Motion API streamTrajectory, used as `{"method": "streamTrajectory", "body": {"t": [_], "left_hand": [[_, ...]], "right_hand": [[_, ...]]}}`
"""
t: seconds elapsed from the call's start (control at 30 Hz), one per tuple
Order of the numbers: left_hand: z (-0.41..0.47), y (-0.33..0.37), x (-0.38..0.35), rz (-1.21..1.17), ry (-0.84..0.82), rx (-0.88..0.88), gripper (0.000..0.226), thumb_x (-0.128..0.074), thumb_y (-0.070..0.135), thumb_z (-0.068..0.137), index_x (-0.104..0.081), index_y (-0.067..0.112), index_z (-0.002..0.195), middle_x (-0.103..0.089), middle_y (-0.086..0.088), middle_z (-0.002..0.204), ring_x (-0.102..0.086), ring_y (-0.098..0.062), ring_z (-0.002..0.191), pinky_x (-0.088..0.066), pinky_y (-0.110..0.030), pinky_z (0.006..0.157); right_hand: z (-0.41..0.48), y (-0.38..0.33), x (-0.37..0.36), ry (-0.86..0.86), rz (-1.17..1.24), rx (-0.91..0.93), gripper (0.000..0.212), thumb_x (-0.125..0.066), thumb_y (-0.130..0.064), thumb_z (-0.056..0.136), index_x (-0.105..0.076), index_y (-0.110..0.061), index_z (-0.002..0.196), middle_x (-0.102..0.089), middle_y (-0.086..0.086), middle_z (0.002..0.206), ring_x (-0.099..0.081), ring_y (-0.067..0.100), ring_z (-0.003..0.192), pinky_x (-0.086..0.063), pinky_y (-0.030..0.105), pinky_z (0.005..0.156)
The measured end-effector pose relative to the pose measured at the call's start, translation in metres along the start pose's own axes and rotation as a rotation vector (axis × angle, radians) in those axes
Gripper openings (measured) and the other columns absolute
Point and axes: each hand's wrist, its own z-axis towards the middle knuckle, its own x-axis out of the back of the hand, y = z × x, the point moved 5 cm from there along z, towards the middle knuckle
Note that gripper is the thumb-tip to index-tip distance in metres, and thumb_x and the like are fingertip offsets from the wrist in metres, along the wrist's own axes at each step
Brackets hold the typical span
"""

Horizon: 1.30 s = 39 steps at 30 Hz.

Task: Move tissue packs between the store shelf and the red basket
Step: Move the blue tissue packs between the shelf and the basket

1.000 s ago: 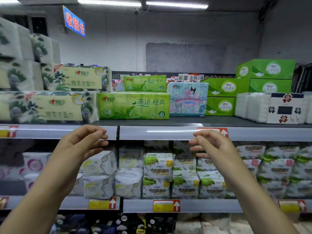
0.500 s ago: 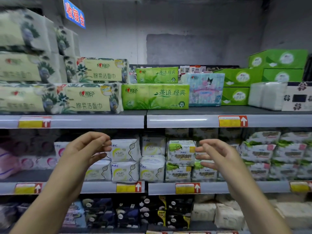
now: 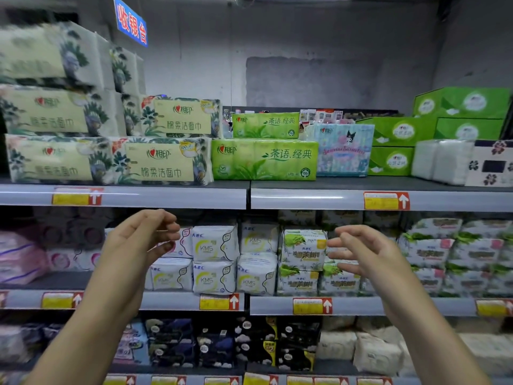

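Above my left hand [image 3: 138, 243] the grey shelf [image 3: 172, 196] bears cream tissue packs [image 3: 162, 162]; above my right hand [image 3: 370, 252], a blue pack [image 3: 345, 151] and green boxes [image 3: 394, 147].

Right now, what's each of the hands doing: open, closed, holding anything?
Left hand: open, fingers loosely curled, holding nothing.
Right hand: open, fingers spread, holding nothing.

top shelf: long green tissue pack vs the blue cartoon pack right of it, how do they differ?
The green pack is long and low; the blue pack is shorter and taller. The green pack shows leaf art, the blue pack a cartoon figure. Both sit on the top shelf, untouched.
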Motion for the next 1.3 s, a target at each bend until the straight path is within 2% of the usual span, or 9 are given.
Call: {"method": "streamTrajectory", "body": {"t": [0.17,0.33,0.43,0.53,0.73,0.9,1.07,1.23,1.3], "left_hand": [[-0.001,-0.002,-0.010,0.009,0.011,0.006,0.024,-0.048,0.016,0.096,-0.064,0.013,0.077,-0.067,0.007,0.064,-0.061,-0.011,0.068,-0.053,-0.023,0.070],[-0.002,-0.008,-0.019,0.012,0.008,0.046,0.024,-0.050,0.016,0.095,-0.065,0.008,0.078,-0.067,0.002,0.067,-0.061,-0.017,0.071,-0.049,-0.034,0.079],[0.000,-0.010,-0.021,0.020,0.025,0.056,0.024,-0.051,0.015,0.094,-0.065,0.007,0.077,-0.067,-0.002,0.068,-0.060,-0.020,0.072,-0.048,-0.037,0.082],[0.001,-0.012,-0.023,0.025,0.025,0.056,0.023,-0.051,0.013,0.094,-0.065,0.007,0.078,-0.067,-0.002,0.068,-0.060,-0.020,0.073,-0.048,-0.036,0.081],[0.002,-0.027,-0.027,0.043,0.014,0.081,0.024,-0.050,0.012,0.094,-0.064,0.007,0.075,-0.066,0.000,0.064,-0.060,-0.018,0.070,-0.048,-0.032,0.074],[0.004,-0.054,-0.022,0.034,0.038,0.142,0.022,-0.050,0.016,0.095,-0.065,0.007,0.080,-0.067,0.001,0.065,-0.059,-0.018,0.070,-0.047,-0.032,0.074],[0.003,-0.095,-0.014,0.053,0.084,0.243,0.024,-0.049,0.013,0.095,-0.064,0.005,0.078,-0.066,-0.004,0.064,-0.058,-0.020,0.070,-0.047,-0.031,0.072],[0.002,-0.141,-0.001,0.110,0.103,0.362,0.024,-0.049,0.017,0.096,-0.065,0.001,0.088,-0.066,-0.010,0.076,-0.059,-0.021,0.074,-0.049,-0.030,0.073],[0.000,-0.157,0.006,0.128,0.134,0.389,0.023,-0.049,0.016,0.096,-0.065,0.002,0.087,-0.068,-0.007,0.072,-0.060,-0.020,0.073,-0.054,-0.025,0.067]], "right_hand": [[0.002,0.002,0.005,-0.017,-0.004,-0.011,0.012,-0.054,-0.022,0.093,-0.066,-0.019,0.098,-0.075,-0.004,0.087,-0.071,0.011,0.078,-0.054,0.029,0.073],[0.011,0.007,0.011,-0.012,0.010,-0.055,0.012,-0.055,-0.023,0.093,-0.066,-0.019,0.097,-0.075,-0.004,0.084,-0.072,0.013,0.078,-0.055,0.033,0.076],[0.014,0.011,0.010,-0.015,-0.019,-0.038,0.011,-0.055,-0.024,0.092,-0.066,-0.021,0.096,-0.074,-0.006,0.083,-0.071,0.009,0.076,-0.054,0.029,0.072],[0.014,0.016,0.009,-0.029,-0.044,-0.034,0.010,-0.056,-0.024,0.092,-0.065,-0.023,0.095,-0.074,-0.008,0.083,-0.070,0.006,0.075,-0.052,0.025,0.070],[0.019,0.030,0.009,-0.052,-0.045,-0.072,0.011,-0.055,-0.025,0.092,-0.065,-0.022,0.096,-0.074,-0.008,0.084,-0.070,0.008,0.075,-0.054,0.029,0.073],[0.028,0.052,0.005,-0.063,-0.015,-0.141,0.011,-0.056,-0.022,0.092,-0.066,-0.019,0.096,-0.074,-0.005,0.081,-0.070,0.011,0.074,-0.055,0.027,0.068],[0.032,0.092,-0.011,-0.113,-0.003,-0.257,0.012,-0.057,-0.019,0.091,-0.067,-0.016,0.096,-0.075,-0.002,0.081,-0.071,0.018,0.079,-0.056,0.037,0.079],[0.030,0.139,-0.030,-0.151,-0.031,-0.363,0.011,-0.056,-0.019,0.092,-0.066,-0.016,0.095,-0.074,-0.002,0.083,-0.070,0.017,0.082,-0.054,0.030,0.071],[0.027,0.156,-0.036,-0.152,-0.030,-0.405,0.011,-0.056,-0.018,0.093,-0.067,-0.018,0.092,-0.073,0.001,0.089,-0.069,0.019,0.084,-0.053,0.029,0.071]]}}
